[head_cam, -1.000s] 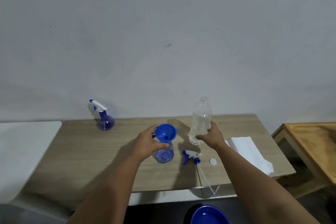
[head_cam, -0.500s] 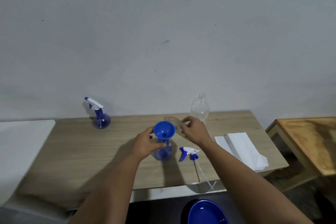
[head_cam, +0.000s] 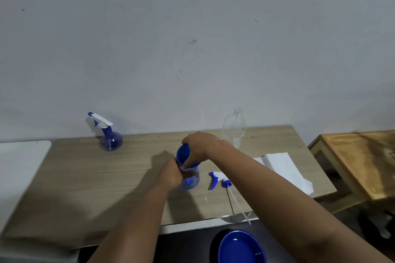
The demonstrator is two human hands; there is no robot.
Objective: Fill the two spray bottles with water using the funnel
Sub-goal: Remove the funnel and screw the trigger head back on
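Note:
An open blue spray bottle (head_cam: 190, 181) stands mid-table with a blue funnel (head_cam: 183, 153) in its neck, the funnel tilted to the left. My left hand (head_cam: 171, 174) grips the bottle's left side. My right hand (head_cam: 199, 148) grips the funnel's rim from above. The bottle's blue-and-white spray head (head_cam: 220, 180) lies on the table to its right, its tube reaching past the front edge. A second spray bottle (head_cam: 110, 140) with its head on stands at the back left. A clear plastic water bottle (head_cam: 234, 127), uncapped, stands at the back right.
White paper towels (head_cam: 284, 168) lie on the wooden table (head_cam: 85, 177) at the right. A blue basin (head_cam: 241, 247) sits below the front edge. A white surface (head_cam: 19, 164) adjoins on the left, a wooden bench (head_cam: 361, 160) on the right.
My right hand set the clear bottle down at the back right and came over onto the funnel. My left hand slid lower on the spray bottle. The funnel now tilts.

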